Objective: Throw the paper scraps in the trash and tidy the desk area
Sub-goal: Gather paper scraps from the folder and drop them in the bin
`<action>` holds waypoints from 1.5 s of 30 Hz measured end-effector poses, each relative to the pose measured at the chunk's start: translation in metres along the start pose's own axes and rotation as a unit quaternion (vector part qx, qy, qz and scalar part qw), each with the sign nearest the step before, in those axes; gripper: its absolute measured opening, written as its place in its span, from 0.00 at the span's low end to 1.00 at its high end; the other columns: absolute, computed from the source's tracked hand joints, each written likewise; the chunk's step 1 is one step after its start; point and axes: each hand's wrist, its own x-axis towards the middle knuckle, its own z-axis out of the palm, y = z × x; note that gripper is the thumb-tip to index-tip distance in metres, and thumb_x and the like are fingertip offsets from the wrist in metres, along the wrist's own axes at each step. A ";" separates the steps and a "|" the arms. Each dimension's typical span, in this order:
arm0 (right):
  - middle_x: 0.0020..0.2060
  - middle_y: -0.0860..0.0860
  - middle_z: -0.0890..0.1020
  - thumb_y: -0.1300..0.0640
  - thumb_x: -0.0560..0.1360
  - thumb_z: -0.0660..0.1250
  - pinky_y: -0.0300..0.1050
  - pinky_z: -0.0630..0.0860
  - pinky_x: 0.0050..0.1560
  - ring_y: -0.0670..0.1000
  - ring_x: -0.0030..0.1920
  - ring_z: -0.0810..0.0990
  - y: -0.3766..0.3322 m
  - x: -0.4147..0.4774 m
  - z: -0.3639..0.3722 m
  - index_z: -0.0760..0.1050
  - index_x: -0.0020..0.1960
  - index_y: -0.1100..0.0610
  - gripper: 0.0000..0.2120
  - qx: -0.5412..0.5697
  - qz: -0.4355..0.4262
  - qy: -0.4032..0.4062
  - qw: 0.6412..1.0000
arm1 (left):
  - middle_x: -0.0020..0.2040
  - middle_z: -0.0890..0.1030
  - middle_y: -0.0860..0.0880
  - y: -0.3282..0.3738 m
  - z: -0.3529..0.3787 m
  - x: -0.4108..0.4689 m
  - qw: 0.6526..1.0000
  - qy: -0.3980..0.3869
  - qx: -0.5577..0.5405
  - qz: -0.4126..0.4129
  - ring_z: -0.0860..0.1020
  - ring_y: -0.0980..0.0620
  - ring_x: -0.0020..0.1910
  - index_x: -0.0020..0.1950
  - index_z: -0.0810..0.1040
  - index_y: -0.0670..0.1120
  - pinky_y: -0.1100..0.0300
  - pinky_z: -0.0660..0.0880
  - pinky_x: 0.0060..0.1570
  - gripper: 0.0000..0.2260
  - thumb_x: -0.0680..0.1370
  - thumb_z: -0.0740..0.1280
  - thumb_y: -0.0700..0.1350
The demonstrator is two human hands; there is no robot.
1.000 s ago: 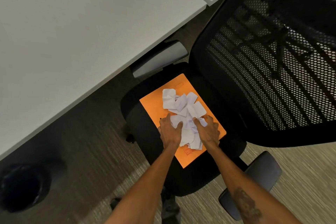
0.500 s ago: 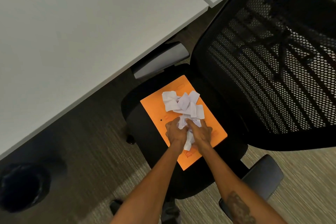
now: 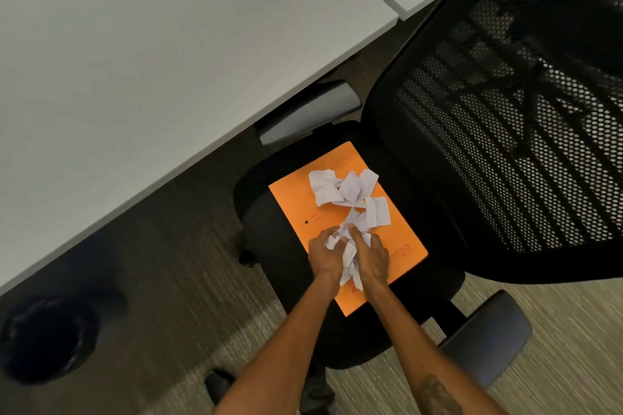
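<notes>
The left hand [image 3: 324, 258] and right hand [image 3: 373, 256] were pressed together, fingers curled tight around a wad of crumpled white paper scraps [image 3: 349, 254], over a flat orange folder [image 3: 293, 202] lying on the seat of a black mesh-backed office chair [image 3: 269, 246]. Other loose white scraps [image 3: 323, 187] lay on the folder at 12 o'clock from the hands. A round black trash bin [image 3: 47, 337] stood on the carpet toward 8 o'clock, near the edge of a white desk [image 3: 135, 61].

Scraps [image 3: 344, 187] on folder [image 3: 293, 209] on chair seat [image 3: 269, 246]
</notes>
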 end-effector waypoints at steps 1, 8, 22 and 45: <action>0.60 0.52 0.76 0.30 0.72 0.64 0.50 0.73 0.56 0.52 0.54 0.74 0.001 -0.003 0.000 0.73 0.62 0.47 0.27 0.011 -0.002 -0.001 1.000 | 0.63 0.77 0.45 -0.002 -0.001 -0.002 1.000 0.001 -0.004 0.006 0.78 0.46 0.61 0.60 0.80 0.47 0.58 0.78 0.57 0.09 0.80 0.69 0.40; 0.58 0.52 0.75 0.36 0.74 0.66 0.46 0.74 0.49 0.51 0.53 0.75 0.003 -0.030 0.010 0.74 0.61 0.48 0.21 0.089 -0.036 0.051 0.994 | 0.60 0.80 0.45 -0.007 -0.009 -0.021 0.999 -0.002 -0.044 0.007 0.80 0.46 0.58 0.59 0.79 0.47 0.55 0.80 0.55 0.07 0.83 0.65 0.43; 0.56 0.47 0.72 0.39 0.75 0.66 0.44 0.77 0.41 0.46 0.50 0.77 0.006 -0.069 0.015 0.70 0.55 0.42 0.13 0.150 -0.087 0.094 0.980 | 0.56 0.82 0.45 -0.003 -0.025 -0.048 0.997 -0.008 -0.080 0.013 0.82 0.47 0.55 0.58 0.79 0.47 0.61 0.81 0.48 0.06 0.83 0.64 0.43; 0.49 0.45 0.81 0.38 0.71 0.68 0.48 0.81 0.45 0.48 0.49 0.82 -0.028 -0.124 0.046 0.71 0.50 0.38 0.11 0.180 -0.200 0.025 0.963 | 0.52 0.84 0.48 0.019 -0.085 -0.070 0.971 0.058 -0.226 0.045 0.83 0.52 0.50 0.55 0.79 0.49 0.65 0.80 0.42 0.05 0.83 0.65 0.44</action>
